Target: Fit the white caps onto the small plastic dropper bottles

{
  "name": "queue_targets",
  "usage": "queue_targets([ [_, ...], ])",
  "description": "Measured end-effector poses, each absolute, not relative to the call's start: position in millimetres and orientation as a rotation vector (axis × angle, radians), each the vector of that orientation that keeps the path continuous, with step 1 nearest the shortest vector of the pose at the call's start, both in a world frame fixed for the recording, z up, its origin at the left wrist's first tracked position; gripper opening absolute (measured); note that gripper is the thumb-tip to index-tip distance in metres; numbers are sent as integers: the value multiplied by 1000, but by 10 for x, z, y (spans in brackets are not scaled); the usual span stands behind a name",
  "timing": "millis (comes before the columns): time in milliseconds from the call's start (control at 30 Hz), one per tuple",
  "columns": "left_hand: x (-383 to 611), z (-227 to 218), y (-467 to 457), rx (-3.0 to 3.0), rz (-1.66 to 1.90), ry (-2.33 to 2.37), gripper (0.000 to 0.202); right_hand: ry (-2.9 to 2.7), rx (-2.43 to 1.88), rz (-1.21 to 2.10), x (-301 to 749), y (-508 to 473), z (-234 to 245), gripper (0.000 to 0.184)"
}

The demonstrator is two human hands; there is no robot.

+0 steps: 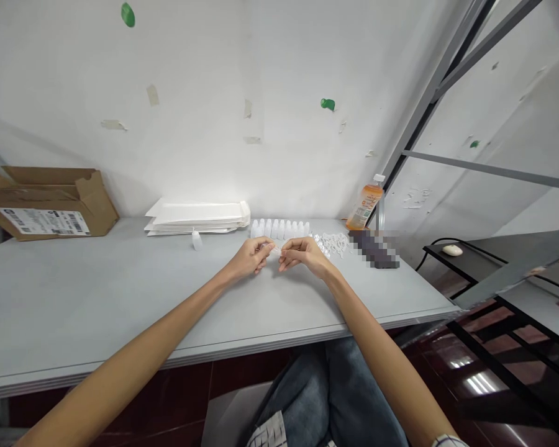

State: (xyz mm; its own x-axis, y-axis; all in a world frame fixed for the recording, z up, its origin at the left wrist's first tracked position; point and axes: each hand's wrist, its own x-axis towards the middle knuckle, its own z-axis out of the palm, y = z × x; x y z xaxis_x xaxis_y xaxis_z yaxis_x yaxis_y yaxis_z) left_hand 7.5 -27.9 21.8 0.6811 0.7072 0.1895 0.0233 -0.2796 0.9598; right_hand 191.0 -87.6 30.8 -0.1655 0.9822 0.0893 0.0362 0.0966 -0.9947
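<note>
My left hand and my right hand meet over the middle of the table. Their fingertips pinch a small whitish plastic piece between them; its exact kind is too small to make out. Just behind my hands stand several white squeeze dropper bottles in tight rows. Right of these, close to my right hand, lies a scatter of small white caps and ring-like bits. One capped dropper bottle stands apart on the left.
A stack of white padded envelopes lies against the wall. At the far left sits an open cardboard box. An orange drink bottle and a blurred dark object are at the right, beside a metal rack post. The grey table ends before my lap.
</note>
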Motion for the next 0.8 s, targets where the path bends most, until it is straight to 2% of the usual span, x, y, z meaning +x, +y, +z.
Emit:
queue_targets([
  [800,66,289,-370,1917,737,632,28,-1401,-1106,1240,1937,-873,314,20],
])
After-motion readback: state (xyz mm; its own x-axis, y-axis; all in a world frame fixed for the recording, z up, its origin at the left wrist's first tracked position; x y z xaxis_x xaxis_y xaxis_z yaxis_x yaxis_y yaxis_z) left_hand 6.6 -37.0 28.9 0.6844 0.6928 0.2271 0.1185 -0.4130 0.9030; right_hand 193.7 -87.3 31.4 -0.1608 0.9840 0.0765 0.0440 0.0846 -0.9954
